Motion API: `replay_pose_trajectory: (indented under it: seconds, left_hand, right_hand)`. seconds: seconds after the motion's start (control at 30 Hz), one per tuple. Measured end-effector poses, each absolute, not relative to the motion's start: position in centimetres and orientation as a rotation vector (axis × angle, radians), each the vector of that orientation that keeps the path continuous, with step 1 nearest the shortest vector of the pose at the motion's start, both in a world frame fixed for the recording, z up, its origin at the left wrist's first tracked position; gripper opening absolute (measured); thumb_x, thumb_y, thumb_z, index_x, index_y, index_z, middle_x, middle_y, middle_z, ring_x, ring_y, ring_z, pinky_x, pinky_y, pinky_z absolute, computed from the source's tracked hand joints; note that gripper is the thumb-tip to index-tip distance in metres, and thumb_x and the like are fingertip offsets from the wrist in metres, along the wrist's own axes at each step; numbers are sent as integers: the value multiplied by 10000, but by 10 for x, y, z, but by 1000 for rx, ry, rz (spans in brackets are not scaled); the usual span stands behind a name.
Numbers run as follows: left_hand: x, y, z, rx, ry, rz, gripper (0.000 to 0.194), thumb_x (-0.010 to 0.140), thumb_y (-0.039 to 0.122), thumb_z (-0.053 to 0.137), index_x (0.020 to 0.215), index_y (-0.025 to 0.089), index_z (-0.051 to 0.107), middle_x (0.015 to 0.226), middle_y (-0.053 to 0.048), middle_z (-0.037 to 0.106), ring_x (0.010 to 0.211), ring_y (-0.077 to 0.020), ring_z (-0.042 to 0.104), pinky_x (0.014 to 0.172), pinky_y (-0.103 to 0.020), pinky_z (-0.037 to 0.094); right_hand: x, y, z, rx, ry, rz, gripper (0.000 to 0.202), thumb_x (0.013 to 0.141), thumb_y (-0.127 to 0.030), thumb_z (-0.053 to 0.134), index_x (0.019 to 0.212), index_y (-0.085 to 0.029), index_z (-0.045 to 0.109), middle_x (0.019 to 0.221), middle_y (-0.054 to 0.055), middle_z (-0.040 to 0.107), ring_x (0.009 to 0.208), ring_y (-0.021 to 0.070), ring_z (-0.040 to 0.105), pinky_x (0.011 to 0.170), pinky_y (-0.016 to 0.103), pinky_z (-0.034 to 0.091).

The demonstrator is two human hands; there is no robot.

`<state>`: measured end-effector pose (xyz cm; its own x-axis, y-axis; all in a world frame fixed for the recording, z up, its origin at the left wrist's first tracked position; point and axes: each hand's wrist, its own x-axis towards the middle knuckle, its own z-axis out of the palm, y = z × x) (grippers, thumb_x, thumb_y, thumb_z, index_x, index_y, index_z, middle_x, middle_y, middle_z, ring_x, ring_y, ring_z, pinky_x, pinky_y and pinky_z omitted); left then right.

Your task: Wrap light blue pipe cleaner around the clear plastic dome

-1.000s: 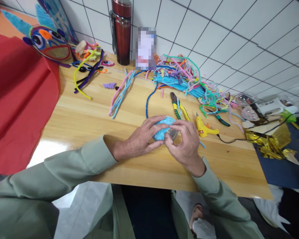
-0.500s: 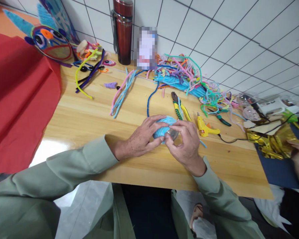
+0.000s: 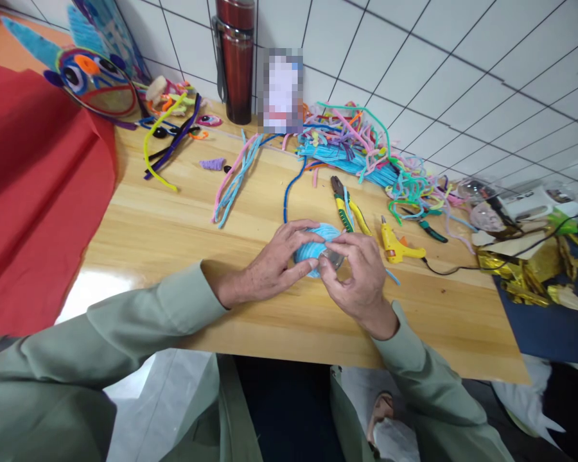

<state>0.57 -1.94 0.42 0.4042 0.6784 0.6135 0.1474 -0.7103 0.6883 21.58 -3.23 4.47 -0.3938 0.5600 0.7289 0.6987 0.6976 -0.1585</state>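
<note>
Between my hands, above the wooden table, is a round piece wound with light-blue pipe cleaner (image 3: 324, 231). One side of it, a clear shiny part (image 3: 334, 258), is bare. My left hand (image 3: 275, 262) curls around the wound side, its thumb and fingers pressed on the coils. With thumb and forefinger, my right hand (image 3: 360, 274) pinches at the border of coils and clear part; the exact bit pinched is hidden. Just beyond lie pliers (image 3: 340, 199) with yellow-green handles and a yellow glue gun (image 3: 399, 247).
Along the tiled wall stand a red-brown flask (image 3: 239, 70) and a blurred phone-like panel (image 3: 282, 93). Right of these is a heap of pipe cleaners (image 3: 349, 151). At left are a decorated mask-like piece (image 3: 94, 80) and red cloth (image 3: 38, 192). Gold foil (image 3: 515, 276) lies far right.
My left thumb has shifted slightly against the wound piece, while my right hand keeps its pinch. Another person's hand at the right edge has left the view, and the gold foil there has moved.
</note>
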Motion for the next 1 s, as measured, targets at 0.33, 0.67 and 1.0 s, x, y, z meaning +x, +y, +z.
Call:
replay_pose_trajectory:
  seconds: [0.33, 0.67, 1.0]
  left_hand:
    - [4, -16, 4, 2120, 747, 1291, 326, 1103, 333, 603, 1413, 266, 529, 1435, -147, 619, 1419, -293, 578, 1190, -557, 519]
    - [4, -17, 5, 2092, 789, 1276, 278, 1097, 346, 602, 1355, 256, 552, 1418, -144, 618, 1398, -294, 578, 1176, -553, 517]
    - [5, -17, 4, 2104, 796, 1316, 251, 1109, 364, 588, 1331, 254, 552, 1376, -131, 621, 1357, -273, 592, 1153, -513, 523]
  right_hand:
    - [215, -36, 45, -948, -2115, -184, 266, 938, -177, 712, 1183, -272, 676, 1074, 72, 777, 1005, 279, 763, 893, 474, 627]
    - [215, -36, 46, -902, -2112, -176, 240, 943, -144, 722, 1165, -232, 690, 1097, 98, 772, 1030, 267, 756, 905, 454, 639]
    - [216, -36, 45, -897, -2133, -177, 325, 947, -143, 699, 1253, -252, 697, 1100, 85, 803, 1033, 279, 771, 923, 484, 642]
